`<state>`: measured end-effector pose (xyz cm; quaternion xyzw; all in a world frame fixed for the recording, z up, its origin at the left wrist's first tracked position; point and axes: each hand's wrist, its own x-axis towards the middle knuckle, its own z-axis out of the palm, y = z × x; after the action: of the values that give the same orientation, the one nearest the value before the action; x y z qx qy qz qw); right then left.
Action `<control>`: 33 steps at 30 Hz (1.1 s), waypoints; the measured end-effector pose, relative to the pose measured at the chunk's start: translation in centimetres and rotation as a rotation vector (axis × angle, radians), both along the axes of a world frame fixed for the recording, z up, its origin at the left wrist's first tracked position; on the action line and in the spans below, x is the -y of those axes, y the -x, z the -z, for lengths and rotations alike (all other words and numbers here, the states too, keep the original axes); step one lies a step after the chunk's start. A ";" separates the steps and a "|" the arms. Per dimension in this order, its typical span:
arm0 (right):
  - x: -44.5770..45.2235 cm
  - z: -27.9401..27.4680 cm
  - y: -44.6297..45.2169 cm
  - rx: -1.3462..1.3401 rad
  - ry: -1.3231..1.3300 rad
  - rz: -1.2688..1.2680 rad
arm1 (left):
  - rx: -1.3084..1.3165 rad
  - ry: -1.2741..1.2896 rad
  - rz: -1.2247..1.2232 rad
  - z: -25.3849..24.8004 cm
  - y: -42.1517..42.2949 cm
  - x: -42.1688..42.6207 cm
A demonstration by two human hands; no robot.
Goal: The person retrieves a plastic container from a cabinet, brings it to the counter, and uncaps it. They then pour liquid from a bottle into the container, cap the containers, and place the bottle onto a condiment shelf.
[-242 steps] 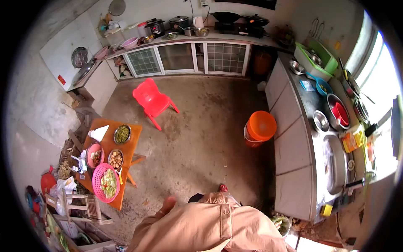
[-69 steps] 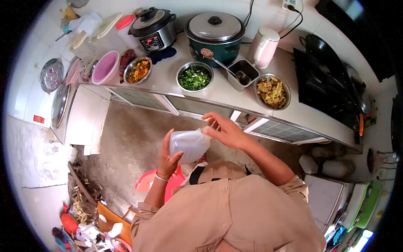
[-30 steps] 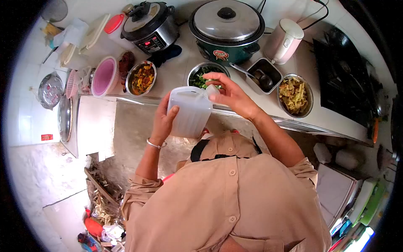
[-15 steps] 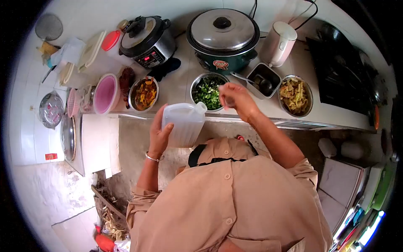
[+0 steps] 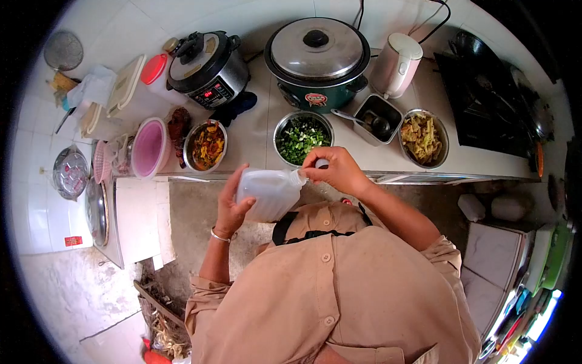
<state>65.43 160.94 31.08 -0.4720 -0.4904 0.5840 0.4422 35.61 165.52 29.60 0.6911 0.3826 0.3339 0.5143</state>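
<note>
A translucent plastic jug [image 5: 270, 193] is gripped by my left hand [image 5: 231, 203] at its left side, in front of the counter edge. Its mouth points right and slightly up. My right hand [image 5: 339, 173] is closed at the mouth, fingers pinched around a small whitish cap [image 5: 322, 163]. Just beyond the hands, a steel bowl of chopped greens [image 5: 302, 137] sits on the counter.
Along the counter [image 5: 251, 136] stand a pressure cooker [image 5: 209, 70], a green lidded pot [image 5: 316, 60], a pink kettle [image 5: 397, 65], a square steel container [image 5: 377, 118], a bowl of yellowish food [image 5: 423, 138], a bowl of orange-yellow food [image 5: 206, 145] and a pink basin [image 5: 150, 147]. A black stove [image 5: 479, 109] is at right.
My right hand has come down from above the greens to the jug's mouth. The jug, in my left hand, has tilted, its mouth shifting right and down.
</note>
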 end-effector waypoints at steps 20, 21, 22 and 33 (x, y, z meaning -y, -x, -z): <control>3.9 -1.7 1.0 0.029 0.063 0.011 | 0.099 0.201 0.077 2.1 0.8 1.7; 3.9 -2.2 1.1 0.026 0.065 0.014 | 0.095 0.204 0.080 2.3 0.9 1.6; 3.8 -2.5 1.2 0.000 0.108 0.007 | 0.115 0.228 0.072 2.4 0.9 1.4; 4.3 5.2 -2.3 -0.296 0.359 0.304 | -0.061 0.254 0.061 0.7 -0.1 -2.1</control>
<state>67.71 156.64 25.84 -0.5205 -0.2329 0.6512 0.5009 35.76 167.66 28.86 0.6418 0.4161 0.2458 0.5955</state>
